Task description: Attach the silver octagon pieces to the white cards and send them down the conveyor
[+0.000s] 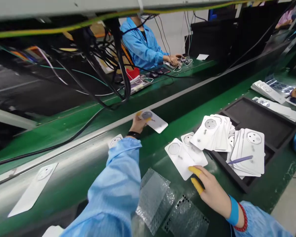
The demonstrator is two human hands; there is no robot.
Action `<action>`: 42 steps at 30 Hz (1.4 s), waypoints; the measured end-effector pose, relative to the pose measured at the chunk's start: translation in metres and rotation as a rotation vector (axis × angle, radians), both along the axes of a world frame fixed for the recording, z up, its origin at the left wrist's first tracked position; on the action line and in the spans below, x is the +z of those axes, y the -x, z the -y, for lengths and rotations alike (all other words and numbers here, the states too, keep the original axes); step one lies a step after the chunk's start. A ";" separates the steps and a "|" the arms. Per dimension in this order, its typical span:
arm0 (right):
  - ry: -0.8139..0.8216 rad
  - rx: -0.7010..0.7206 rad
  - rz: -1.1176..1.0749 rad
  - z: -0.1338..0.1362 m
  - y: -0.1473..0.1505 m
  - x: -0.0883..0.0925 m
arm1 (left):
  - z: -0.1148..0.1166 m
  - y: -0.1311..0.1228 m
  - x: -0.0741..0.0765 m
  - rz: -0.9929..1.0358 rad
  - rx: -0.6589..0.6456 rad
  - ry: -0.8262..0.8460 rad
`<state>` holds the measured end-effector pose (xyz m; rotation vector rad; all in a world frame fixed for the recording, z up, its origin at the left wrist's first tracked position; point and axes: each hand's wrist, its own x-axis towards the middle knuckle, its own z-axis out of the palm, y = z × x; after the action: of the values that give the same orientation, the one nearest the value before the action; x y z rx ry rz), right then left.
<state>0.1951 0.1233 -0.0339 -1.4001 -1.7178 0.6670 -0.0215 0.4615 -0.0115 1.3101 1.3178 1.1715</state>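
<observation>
Over the green conveyor belt, my left grip pinches a white card between thumb and fingertip, its long axis running out to the right of my hand; my right grip is loosely spread, its yellow finger cots against the lower end of a second white card, whose long axis slants up-left, nearer this hand than my left; more cards fan across a black tray just beyond.

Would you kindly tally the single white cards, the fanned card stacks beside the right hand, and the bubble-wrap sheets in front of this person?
Single white cards: 5
Fanned card stacks: 2
Bubble-wrap sheets: 2
Total: 9
</observation>
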 end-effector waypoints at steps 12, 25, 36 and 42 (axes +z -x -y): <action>0.052 0.080 0.257 0.074 0.011 -0.023 | 0.176 -0.039 -0.032 -0.211 -0.266 0.044; 0.252 0.466 0.029 0.056 -0.018 0.024 | 0.384 -0.008 0.015 0.037 -0.237 0.381; -0.029 0.453 0.049 0.041 0.034 0.020 | 0.425 -0.004 -0.018 0.367 0.154 0.457; 0.065 0.502 0.092 0.047 0.054 0.001 | 0.426 -0.003 -0.020 0.408 0.151 0.455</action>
<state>0.1408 0.0767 -0.0328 -1.0535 -2.1634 0.9451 -0.0181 0.0354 -0.0315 0.6158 1.2910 1.0850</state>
